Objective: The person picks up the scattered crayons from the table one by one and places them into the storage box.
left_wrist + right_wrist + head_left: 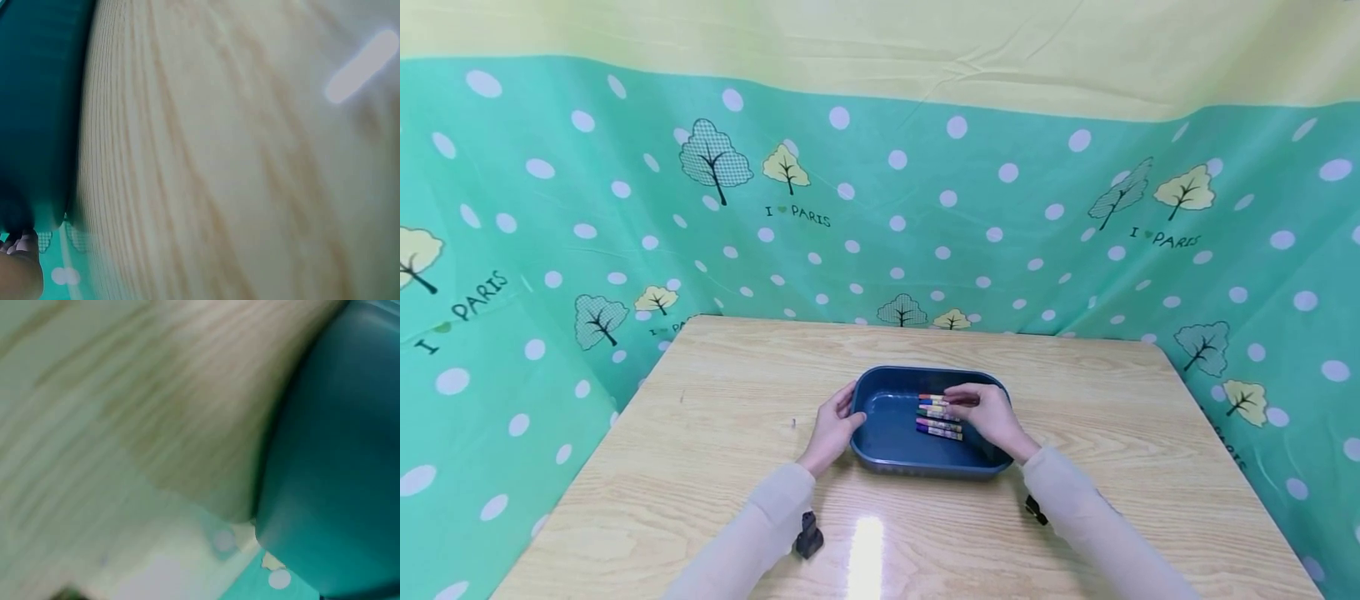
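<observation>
A dark blue rectangular tray (880, 462) lies on the wooden table, with its outer wall close by in both wrist views. My left hand (835, 425) grips its left side, thumb over the rim and fingers outside. Several crayons (938, 430) in paper wrappers lie side by side in the tray, among them orange, blue, green, pink and purple ones. Above their right ends is my right hand (992, 414), fingers bent and fingertips right at the upper crayons. It covers part of them, and I cannot tell whether it pinches one.
The light wood table (737, 375) stretches out around the tray. Behind it hangs a green dotted curtain (925, 208) with printed trees. A bright light reflection (866, 558) shows on the tabletop near the front. Dark wrist devices (808, 535) sit under both sleeves.
</observation>
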### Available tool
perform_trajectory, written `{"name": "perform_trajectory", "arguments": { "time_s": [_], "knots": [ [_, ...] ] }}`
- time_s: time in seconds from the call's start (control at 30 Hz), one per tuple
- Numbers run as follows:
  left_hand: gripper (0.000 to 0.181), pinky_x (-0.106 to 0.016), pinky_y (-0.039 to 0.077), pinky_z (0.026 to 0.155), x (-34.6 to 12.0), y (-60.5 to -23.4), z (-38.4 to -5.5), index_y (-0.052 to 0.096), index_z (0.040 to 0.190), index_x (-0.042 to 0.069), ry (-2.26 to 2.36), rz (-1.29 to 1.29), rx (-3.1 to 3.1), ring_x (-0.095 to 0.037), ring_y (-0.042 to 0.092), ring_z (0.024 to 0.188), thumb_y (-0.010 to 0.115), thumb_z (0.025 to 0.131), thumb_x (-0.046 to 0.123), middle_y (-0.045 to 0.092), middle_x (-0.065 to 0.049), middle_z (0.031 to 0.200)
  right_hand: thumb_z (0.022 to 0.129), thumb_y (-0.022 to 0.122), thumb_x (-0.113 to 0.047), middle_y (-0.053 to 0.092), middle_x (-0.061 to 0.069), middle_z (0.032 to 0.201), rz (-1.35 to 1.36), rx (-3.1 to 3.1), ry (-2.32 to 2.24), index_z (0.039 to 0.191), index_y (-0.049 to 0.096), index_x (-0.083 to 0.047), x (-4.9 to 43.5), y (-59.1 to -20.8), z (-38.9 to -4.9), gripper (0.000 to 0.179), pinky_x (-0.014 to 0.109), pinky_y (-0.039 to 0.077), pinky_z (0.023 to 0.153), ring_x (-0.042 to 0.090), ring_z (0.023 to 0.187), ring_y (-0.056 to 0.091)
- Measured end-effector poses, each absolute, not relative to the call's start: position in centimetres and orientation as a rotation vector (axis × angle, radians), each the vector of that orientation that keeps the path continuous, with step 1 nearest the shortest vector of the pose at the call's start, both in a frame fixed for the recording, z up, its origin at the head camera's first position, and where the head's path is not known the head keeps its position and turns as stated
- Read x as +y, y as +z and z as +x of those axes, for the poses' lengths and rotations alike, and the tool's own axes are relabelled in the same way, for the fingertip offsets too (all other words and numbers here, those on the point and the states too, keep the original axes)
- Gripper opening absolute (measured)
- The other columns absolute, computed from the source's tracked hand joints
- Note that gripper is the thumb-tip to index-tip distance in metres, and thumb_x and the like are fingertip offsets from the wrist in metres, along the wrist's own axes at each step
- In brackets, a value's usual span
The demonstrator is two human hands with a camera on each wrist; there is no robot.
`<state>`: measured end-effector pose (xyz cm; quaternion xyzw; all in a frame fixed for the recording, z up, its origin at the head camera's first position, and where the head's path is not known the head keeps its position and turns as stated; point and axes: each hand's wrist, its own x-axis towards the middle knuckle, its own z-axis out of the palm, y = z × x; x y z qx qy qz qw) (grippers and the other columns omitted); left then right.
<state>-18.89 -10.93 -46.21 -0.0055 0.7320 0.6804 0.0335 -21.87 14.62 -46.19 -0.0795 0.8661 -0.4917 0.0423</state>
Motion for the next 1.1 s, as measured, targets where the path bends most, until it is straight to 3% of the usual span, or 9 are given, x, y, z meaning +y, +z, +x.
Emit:
{"name": "perform_trajectory", "arguments": {
  "time_s": [0.27, 0.47, 0.7, 0.93, 1.1],
  "knots": [
    [0.058, -0.045, 0.034, 0.106, -11.3, -48.4, -19.9, 0.034, 0.138, -0.004, 2.115, -0.017, 2.261, -0.038, 0.037, 0.129, 0.052, 0.083, -0.009, 0.037, -0.028, 0.139, 0.084, 0.064, -0.007, 0.067, 0.013, 0.105, -0.272, 2.673, -1.517, 0.111, 0.065, -0.002, 17.3, -44.7, -21.0, 0.028, 0.03, 0.057, 0.077, 0.023, 0.093, 0.065],
    [0.058, -0.042, 0.035, 0.105, -11.3, -49.5, -20.4, 0.035, 0.139, -0.001, 2.106, -0.031, 2.293, -0.035, 0.038, 0.129, 0.051, 0.084, -0.007, 0.038, -0.024, 0.14, 0.083, 0.065, -0.009, 0.066, 0.017, 0.108, -0.279, 2.658, -1.58, 0.112, 0.063, 0.001, 20.3, -44.2, -20.1, 0.031, 0.024, 0.057, 0.077, 0.016, 0.093, 0.066],
    [0.058, -0.044, 0.034, 0.106, -11.4, -48.5, -20.1, 0.034, 0.138, -0.003, 2.119, -0.037, 2.254, -0.037, 0.036, 0.13, 0.051, 0.083, -0.008, 0.037, -0.026, 0.14, 0.084, 0.065, -0.014, 0.065, 0.017, 0.111, -0.241, 2.669, -1.558, 0.116, 0.061, -0.001, 23.7, -44.2, -19.0, 0.035, 0.019, 0.055, 0.077, 0.011, 0.094, 0.066],
    [0.057, -0.045, 0.034, 0.106, -11.0, -46.6, -19.1, 0.032, 0.138, -0.007, 2.098, -0.018, 2.255, -0.039, 0.035, 0.13, 0.05, 0.083, -0.009, 0.035, -0.029, 0.14, 0.084, 0.065, -0.018, 0.064, 0.017, 0.113, -0.211, 2.701, -1.503, 0.117, 0.061, -0.001, 26.6, -44.7, -17.8, 0.037, 0.016, 0.054, 0.076, -0.004, 0.088, 0.062],
    [0.057, -0.045, 0.034, 0.106, -10.9, -46.6, -19.0, 0.032, 0.138, -0.007, 2.085, -0.013, 2.264, -0.039, 0.035, 0.13, 0.05, 0.084, -0.008, 0.035, -0.029, 0.14, 0.084, 0.065, -0.015, 0.064, 0.018, 0.112, -0.178, 2.708, -1.474, 0.117, 0.06, 0.002, 28.1, -45.4, -16.9, 0.037, 0.014, 0.054, 0.074, -0.003, 0.087, 0.063]
  ]
}}
